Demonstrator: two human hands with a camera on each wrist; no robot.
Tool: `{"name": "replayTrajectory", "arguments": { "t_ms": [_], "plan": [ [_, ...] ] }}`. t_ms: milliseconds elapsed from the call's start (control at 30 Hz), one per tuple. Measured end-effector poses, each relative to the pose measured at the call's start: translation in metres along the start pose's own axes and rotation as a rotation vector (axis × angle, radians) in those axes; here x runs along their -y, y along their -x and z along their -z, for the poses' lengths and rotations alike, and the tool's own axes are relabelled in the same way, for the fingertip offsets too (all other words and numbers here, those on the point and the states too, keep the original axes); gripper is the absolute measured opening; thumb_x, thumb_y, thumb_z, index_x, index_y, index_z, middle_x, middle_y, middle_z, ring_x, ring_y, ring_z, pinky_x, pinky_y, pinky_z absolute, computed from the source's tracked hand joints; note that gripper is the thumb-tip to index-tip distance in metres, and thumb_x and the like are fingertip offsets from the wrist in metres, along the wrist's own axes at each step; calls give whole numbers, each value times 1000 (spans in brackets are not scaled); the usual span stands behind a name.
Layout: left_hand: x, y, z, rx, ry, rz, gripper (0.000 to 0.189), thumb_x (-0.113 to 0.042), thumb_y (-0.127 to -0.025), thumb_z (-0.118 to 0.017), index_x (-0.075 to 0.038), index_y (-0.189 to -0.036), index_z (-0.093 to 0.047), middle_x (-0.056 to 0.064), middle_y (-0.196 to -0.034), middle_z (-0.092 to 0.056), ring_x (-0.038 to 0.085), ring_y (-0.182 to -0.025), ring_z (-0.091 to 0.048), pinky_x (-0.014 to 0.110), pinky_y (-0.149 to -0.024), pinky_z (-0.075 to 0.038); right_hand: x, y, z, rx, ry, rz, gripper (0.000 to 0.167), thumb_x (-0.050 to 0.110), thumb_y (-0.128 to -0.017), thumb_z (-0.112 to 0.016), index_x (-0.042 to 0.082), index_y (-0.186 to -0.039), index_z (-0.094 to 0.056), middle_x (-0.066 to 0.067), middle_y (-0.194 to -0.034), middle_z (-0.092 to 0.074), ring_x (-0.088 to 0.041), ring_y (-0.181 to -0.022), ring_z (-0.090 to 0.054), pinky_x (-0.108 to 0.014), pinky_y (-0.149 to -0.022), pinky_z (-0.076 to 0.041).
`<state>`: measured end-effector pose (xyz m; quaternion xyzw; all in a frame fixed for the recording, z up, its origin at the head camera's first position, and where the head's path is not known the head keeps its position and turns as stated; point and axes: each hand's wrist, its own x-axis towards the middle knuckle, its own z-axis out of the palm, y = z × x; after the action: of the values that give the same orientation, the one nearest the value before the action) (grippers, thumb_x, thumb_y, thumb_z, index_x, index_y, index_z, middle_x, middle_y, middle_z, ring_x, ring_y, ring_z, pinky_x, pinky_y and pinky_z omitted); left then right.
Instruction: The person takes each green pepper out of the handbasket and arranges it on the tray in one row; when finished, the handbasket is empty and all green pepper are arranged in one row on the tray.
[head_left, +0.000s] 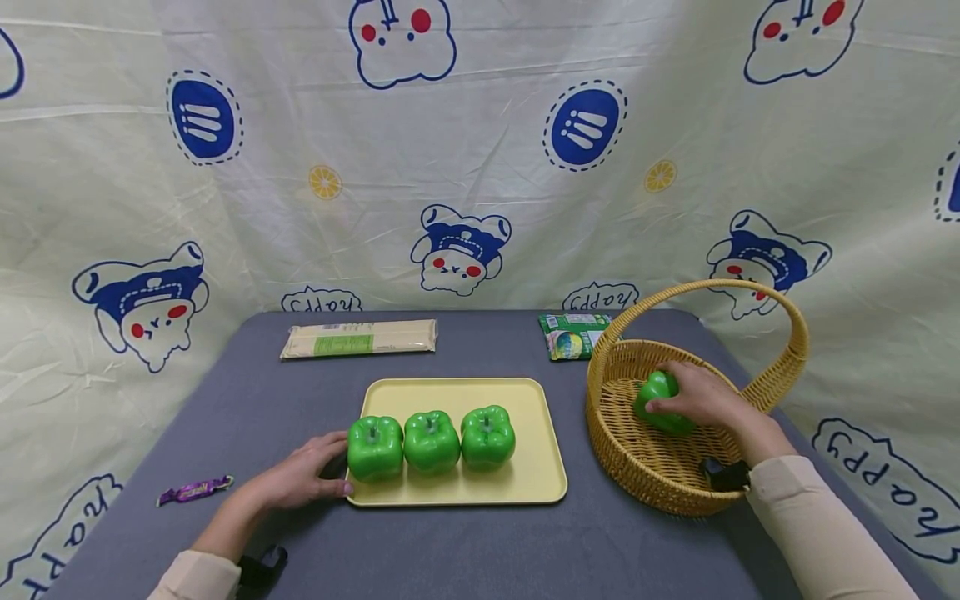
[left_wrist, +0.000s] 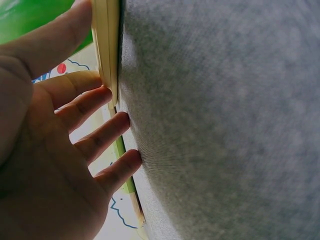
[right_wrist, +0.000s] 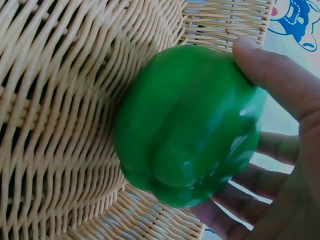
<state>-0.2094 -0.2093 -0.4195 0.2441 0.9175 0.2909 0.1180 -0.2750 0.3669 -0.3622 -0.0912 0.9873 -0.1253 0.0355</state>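
Note:
Inside the wicker basket (head_left: 637, 479), my right hand (head_left: 701, 396) grips a green bell pepper (right_wrist: 187, 130), thumb on one side and fingers on the other. The right wrist view has the pepper against or just over the woven bottom; I cannot tell which. At the left edge of the yellow tray (head_left: 465, 492) is my left hand (head_left: 303, 475), its fingers spread and fairly straight. Its thumb and fingertips touch or nearly touch the tray's rim. Three more green bell peppers (head_left: 431, 442) sit in a row on the tray, the leftmost close to that hand.
A long beige packet with a green label (head_left: 360, 339) lies at the table's back left. Behind the basket is a green packet (head_left: 573, 335). One purple wrapped candy (head_left: 195, 490) lies at the left. The basket's tall handle (head_left: 697, 287) arches above the right hand.

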Motion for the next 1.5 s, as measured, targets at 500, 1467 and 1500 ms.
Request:
{"name": "replayTrajectory", "arguments": {
  "t_ms": [500, 1467, 1500],
  "plan": [
    [1, 0, -1, -5, -5, -7, 73, -39, -81, -71, 2, -136, -45, 22, -142, -41, 47, -130, -35, 67, -101, -28, 16, 14, 21, -79, -29, 4, 87, 54, -79, -68, -3, -138, -40, -21, -114, -57, -31, -97, -53, -38, -70, -45],
    [0, 1, 0, -28, -33, -43, 70, -37, -81, -71, 2, -135, -47, 23, -141, -43, 47, -128, -38, 66, -100, -30, 56, 58, 46, -239, 9, 76, 87, 58, -79, -67, 3, -140, -38, -25, -126, -51, -36, -103, -51, -45, -73, -46],
    [0, 1, 0, -28, -34, -43, 71, -37, -81, -71, 2, -135, -47, 23, -141, -43, 47, -128, -38, 66, -100, -30, 57, 59, 46, -243, 9, 77, 87, 58, -79, -67, 3, -140, -38, -24, -125, -51, -35, -103, -51, -45, -73, -46]
  ]
}}
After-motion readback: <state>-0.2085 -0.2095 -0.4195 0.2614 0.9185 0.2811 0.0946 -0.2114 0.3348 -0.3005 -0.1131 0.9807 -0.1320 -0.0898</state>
